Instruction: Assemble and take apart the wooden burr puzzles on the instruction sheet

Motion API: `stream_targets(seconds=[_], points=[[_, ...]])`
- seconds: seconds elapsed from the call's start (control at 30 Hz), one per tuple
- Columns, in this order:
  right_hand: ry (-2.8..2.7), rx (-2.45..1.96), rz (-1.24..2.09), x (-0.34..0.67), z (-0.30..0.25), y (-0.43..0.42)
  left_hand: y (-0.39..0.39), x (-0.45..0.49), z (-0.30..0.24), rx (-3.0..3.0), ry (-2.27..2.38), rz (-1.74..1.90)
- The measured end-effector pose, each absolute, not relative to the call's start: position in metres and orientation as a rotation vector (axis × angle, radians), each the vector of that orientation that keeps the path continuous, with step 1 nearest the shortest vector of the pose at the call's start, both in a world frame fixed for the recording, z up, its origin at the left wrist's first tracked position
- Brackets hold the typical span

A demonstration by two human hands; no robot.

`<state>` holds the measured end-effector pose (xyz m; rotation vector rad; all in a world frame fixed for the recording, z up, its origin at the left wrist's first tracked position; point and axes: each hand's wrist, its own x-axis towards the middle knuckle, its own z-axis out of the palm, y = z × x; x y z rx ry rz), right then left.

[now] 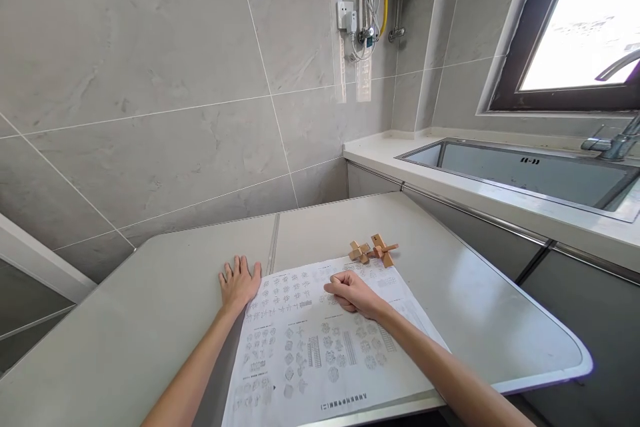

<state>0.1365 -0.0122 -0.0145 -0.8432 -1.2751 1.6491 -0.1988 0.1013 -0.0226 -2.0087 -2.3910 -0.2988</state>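
A large white printed sheet (pixel 320 373), covered in small puzzle diagrams and upside-down text, lies on the table. My left hand (pixel 239 285) rests flat with fingers spread on the tabletop, its thumb at the sheet's upper left edge. Over the sheet's upper middle, my right hand (pixel 354 293) is closed in a loose fist, with nothing seen in it. Just beyond that fist, two wooden burr puzzles made of interlocked bars sit at the sheet's far edge: a smaller one (pixel 359 251) and, touching or nearly touching it, a larger one (pixel 383 250).
The pale folding table (pixel 150 307) has a seam across it and a rounded right corner. To the right runs a white counter (pixel 380 147) with a steel sink (pixel 500 170) and a faucet (pixel 617 143). A tiled wall (pixel 175 80) stands behind, with a socket (pixel 345 15) and pipes.
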Motion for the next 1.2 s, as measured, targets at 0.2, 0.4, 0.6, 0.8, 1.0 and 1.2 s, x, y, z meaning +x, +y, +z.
stream_targets(seconds=[0.2,0.4,0.6,0.8,1.0,1.2], points=[[-1.156,-0.773,1.735,0.138,-0.015,-0.011,0.1,-0.197,-0.023,-2.005,-2.391,-0.282],[-1.027,-0.725,1.799,0.138,-0.021,-0.007,0.099,-0.196,-0.023,-1.984,-2.406,-0.269],[-0.78,-0.636,1.834,0.15,-0.029,0.003,0.099,-0.196,-0.024,-1.968,-2.398,-0.279],[-0.538,-0.477,1.751,0.162,-0.036,0.011,0.1,-0.197,-0.026,-1.95,-2.372,-0.295],[-0.402,-0.334,1.682,0.168,-0.042,0.015,0.098,-0.198,-0.025,-1.945,-2.37,-0.278],[-0.331,-0.257,1.644,0.169,-0.048,0.018,0.098,-0.199,-0.023,-1.933,-2.387,-0.264]])
